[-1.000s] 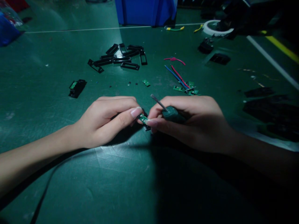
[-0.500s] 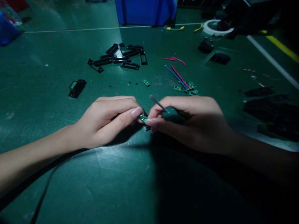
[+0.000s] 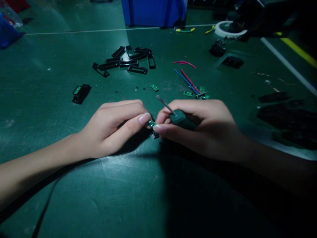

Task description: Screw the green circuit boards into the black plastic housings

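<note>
My left hand [image 3: 123, 127] is closed, its thumb and forefinger pinching a small green circuit board [image 3: 151, 124] by one end. Under the board shows part of a black plastic housing [image 3: 155, 135]; how the two are joined is hidden by my fingers. My right hand [image 3: 198, 127] is closed around the green handle of a screwdriver [image 3: 180, 119], whose metal shaft points up and to the left, away from the board. With the screwdriver tucked in the palm, the right thumb and forefinger press at the board's other end.
Several black rectangular frames [image 3: 133, 63] lie beyond my hands. A black housing with a green board [image 3: 81, 94] is at left. Red and blue wires [image 3: 185, 80] rest by loose green boards [image 3: 189, 94]. Farther back are a blue bin [image 3: 155, 13] and a white ring [image 3: 229, 29].
My right hand has lifted slightly, and the screwdriver tip has shifted up and a little left. Both hands keep their grip at the circuit board.
</note>
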Tool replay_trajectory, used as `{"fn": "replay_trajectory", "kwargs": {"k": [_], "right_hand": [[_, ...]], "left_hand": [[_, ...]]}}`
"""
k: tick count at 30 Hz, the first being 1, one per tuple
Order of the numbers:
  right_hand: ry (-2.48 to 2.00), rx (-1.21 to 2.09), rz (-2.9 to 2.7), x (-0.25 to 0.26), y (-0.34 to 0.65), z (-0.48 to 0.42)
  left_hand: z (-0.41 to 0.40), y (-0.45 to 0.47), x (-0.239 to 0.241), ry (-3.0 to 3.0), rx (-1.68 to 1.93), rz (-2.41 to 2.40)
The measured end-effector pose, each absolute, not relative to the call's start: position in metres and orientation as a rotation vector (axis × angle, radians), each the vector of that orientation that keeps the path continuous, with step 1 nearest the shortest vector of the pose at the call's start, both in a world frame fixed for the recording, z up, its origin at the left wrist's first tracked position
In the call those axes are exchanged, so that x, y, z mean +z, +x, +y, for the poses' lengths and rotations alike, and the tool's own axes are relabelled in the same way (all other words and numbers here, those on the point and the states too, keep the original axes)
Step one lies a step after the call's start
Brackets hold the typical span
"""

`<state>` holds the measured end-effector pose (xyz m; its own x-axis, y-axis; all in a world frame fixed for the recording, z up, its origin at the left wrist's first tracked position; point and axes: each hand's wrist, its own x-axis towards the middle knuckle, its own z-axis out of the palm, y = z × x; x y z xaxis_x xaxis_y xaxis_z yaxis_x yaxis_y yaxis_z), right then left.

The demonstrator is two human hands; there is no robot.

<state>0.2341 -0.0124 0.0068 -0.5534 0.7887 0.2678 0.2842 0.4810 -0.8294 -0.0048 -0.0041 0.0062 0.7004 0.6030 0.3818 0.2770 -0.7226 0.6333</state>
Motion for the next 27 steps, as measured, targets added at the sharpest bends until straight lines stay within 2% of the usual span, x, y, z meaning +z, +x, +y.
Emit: {"fn": "replay_trajectory", "kwargs": {"k": [27], "right_hand": [[-0.889,0.865,-2.169,0.0028,0.2368,-0.0122]], "left_hand": [[-0.0055,-0.0044,0.0060,2.409,0.852,0.684]]}}
